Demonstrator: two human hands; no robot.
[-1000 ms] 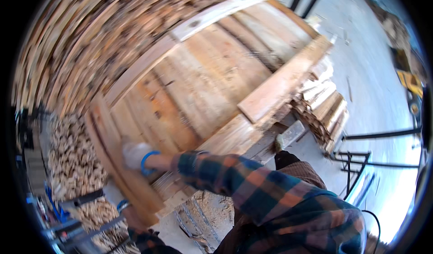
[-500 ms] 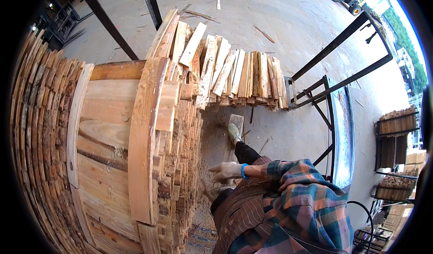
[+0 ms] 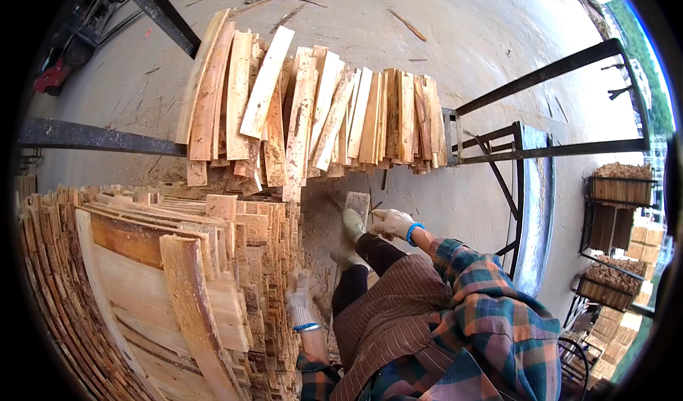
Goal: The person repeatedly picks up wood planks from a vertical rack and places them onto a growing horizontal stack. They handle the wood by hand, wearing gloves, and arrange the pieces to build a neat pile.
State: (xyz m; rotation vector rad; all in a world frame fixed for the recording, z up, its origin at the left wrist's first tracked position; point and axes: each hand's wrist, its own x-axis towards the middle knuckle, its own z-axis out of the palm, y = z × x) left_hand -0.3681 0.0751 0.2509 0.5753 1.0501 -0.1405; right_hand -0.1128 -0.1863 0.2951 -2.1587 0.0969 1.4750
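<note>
My left hand, in a pale knit glove with a blue cuff, hangs beside the near stack of boards. Its fingers look loosely stretched, slightly blurred, and nothing shows in them. Whether it touches the board ends I cannot tell. In front of my legs is my right hand, gloved the same way, fingers apart and holding nothing. Beyond both hands, a row of upright wooden boards leans in a dark metal rack. A pale board lies aslant over the others.
A loose plank lies across the near stack's top. Rack posts jut out at left and right. My shoe rests by a wooden block on the floor. Wood scraps are scattered about; stacked wood pallets stand at right.
My view has turned toward the upright boards. The right hand has moved away from the near stack, forward and to the right. My left hand has come into sight beside the stack.
</note>
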